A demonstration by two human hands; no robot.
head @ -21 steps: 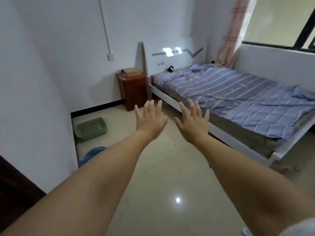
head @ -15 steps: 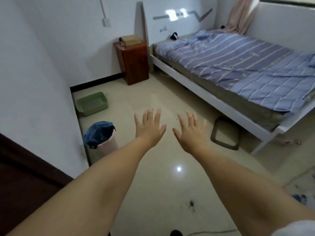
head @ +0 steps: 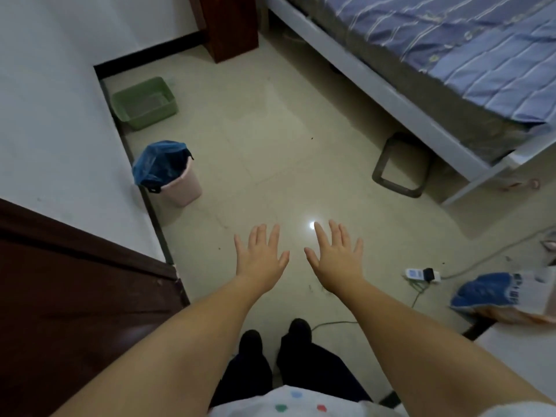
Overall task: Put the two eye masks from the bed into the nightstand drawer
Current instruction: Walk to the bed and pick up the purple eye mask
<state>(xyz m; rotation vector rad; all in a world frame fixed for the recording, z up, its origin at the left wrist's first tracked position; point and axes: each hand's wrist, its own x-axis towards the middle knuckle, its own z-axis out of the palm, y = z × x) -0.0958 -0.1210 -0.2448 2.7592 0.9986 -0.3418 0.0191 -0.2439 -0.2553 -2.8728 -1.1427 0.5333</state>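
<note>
My left hand [head: 260, 255] and my right hand [head: 335, 255] are stretched out side by side over the floor, palms down, fingers spread, holding nothing. The bed [head: 376, 82] with its blue striped quilt [head: 469, 46] runs along the upper right; only its near part shows. The lower part of the reddish-brown nightstand [head: 230, 25] stands at the top, left of the bed; its drawer is out of view. No eye mask is visible in this view.
A green plastic basket [head: 144, 102] and a pink bin with a blue bag [head: 168, 173] sit by the left wall. A dark door [head: 75, 296] is at lower left. A dark stool frame [head: 400, 165] lies beside the bed. A power strip [head: 421, 273] and blue bag [head: 481, 291] lie at right.
The view has tilted down to the floor: the bed head, the nightstand top and the dark item on the bed have left the frame. Both hands stay open and together.
</note>
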